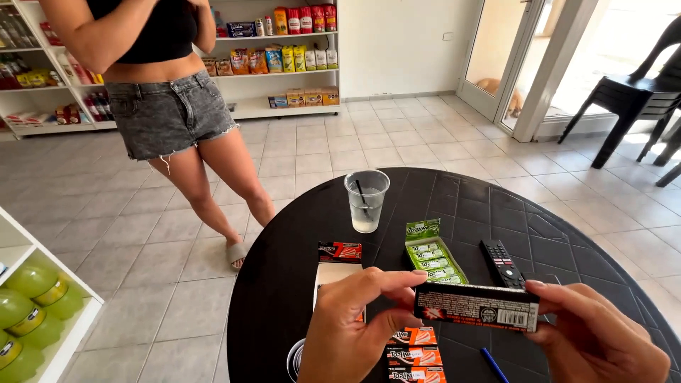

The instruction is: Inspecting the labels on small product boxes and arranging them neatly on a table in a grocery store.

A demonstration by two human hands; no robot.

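Observation:
Both my hands hold one flat black packet (477,307) with a white barcode patch over a round black table (468,206). My left hand (351,330) pinches its left end between thumb and fingers. At the packet's right end is my right hand (592,340), gripping it. Below the packet lies a row of orange packets (415,354). An open green box of gum packs (433,255) and a small red-and-black packet (339,251) on a tan box (333,273) lie beyond my hands.
A clear plastic cup (366,201) with a dark stirrer stands farther back on the table. A black remote (502,264) and a blue pen (491,364) lie to the right. A person in denim shorts (167,106) stands at the left. Shelves of goods line the wall; dark chairs (631,92) stand right.

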